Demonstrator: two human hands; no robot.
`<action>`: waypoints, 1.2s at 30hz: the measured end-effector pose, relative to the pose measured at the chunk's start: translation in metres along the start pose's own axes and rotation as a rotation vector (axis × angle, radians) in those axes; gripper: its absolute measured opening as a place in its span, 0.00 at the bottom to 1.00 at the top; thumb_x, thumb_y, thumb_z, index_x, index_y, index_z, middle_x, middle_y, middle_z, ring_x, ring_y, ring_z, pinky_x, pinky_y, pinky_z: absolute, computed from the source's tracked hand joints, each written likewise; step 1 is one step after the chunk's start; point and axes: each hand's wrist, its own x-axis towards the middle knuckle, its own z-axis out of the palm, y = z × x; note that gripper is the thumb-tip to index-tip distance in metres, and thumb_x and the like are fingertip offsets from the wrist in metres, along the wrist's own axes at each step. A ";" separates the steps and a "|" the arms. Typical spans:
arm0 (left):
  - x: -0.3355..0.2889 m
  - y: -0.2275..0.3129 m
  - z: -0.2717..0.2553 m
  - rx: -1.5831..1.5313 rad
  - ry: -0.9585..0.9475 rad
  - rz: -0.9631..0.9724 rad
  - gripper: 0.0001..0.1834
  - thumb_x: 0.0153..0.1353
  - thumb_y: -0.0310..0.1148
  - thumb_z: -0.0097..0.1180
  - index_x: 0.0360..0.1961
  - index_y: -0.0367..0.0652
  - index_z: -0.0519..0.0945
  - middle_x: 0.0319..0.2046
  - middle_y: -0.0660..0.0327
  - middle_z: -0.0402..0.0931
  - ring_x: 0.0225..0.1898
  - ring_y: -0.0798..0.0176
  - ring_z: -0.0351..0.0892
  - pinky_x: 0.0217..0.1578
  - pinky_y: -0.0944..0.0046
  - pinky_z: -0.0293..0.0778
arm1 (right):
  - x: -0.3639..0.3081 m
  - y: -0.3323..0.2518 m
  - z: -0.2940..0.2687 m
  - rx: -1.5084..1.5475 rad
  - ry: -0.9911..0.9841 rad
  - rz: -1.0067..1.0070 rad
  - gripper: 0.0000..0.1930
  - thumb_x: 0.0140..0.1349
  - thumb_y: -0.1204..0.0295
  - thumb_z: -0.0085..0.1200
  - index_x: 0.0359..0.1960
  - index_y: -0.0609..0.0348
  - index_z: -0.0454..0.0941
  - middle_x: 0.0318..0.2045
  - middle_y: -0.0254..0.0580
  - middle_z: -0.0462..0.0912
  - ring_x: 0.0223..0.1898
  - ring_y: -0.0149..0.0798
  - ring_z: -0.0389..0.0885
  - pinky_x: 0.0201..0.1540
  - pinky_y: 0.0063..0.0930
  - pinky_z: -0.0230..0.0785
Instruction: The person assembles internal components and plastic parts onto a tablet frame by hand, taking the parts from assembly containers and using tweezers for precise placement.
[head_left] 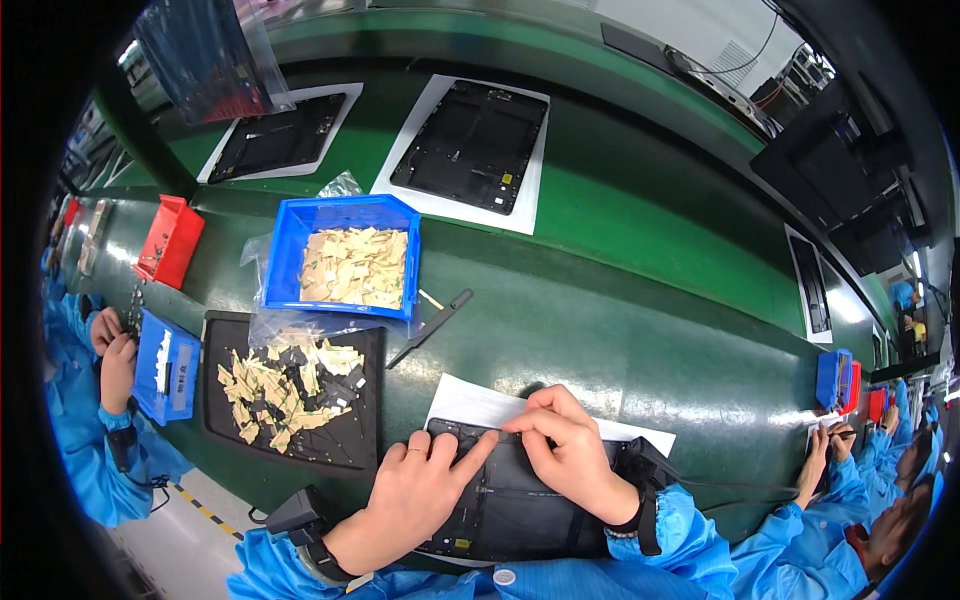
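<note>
A black tablet housing (535,515) lies in front of me on a white sheet (475,398). My left hand (415,490) rests over its left part, fingers stretched out, the index fingertip touching near the far edge. Beside that fingertip, my right hand (570,450) pinches thumb and index finger together at the same edge; whatever is between them is too small to make out. To the left, a black tray (222,350) holds a loose heap of cream paper strips (275,395) and small black pieces. Beyond the tray, a slim black tool (430,328) lies on the green bench.
A blue bin (340,212) full of cream strips stands behind the tray. Further left are a red bin (170,240), a blue box (165,370) and a co-worker's hands (115,360). More housings (470,145) lie on the green belt. Co-workers (820,520) sit at right.
</note>
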 end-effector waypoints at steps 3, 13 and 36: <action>-0.001 0.001 0.003 -0.005 0.007 -0.016 0.29 0.50 0.33 0.54 0.58 0.54 0.75 0.28 0.64 0.62 0.30 0.63 0.68 0.23 0.68 0.64 | -0.001 0.002 0.001 -0.042 -0.023 -0.004 0.12 0.52 0.86 0.53 0.34 0.58 0.84 0.36 0.40 0.74 0.35 0.37 0.77 0.35 0.25 0.70; -0.009 0.007 0.006 0.044 0.062 -0.070 0.27 0.50 0.33 0.53 0.54 0.38 0.76 0.30 0.63 0.67 0.31 0.64 0.70 0.24 0.71 0.68 | 0.001 -0.003 -0.003 -0.175 -0.058 -0.062 0.10 0.54 0.83 0.54 0.36 0.58 0.83 0.36 0.43 0.76 0.33 0.42 0.80 0.36 0.28 0.73; -0.013 -0.004 0.012 -0.017 0.450 0.065 0.08 0.53 0.37 0.63 0.26 0.45 0.79 0.34 0.62 0.79 0.34 0.64 0.74 0.27 0.65 0.63 | 0.048 -0.010 0.002 -0.262 -0.461 -0.110 0.06 0.58 0.68 0.59 0.34 0.54 0.79 0.35 0.36 0.79 0.36 0.46 0.80 0.36 0.39 0.72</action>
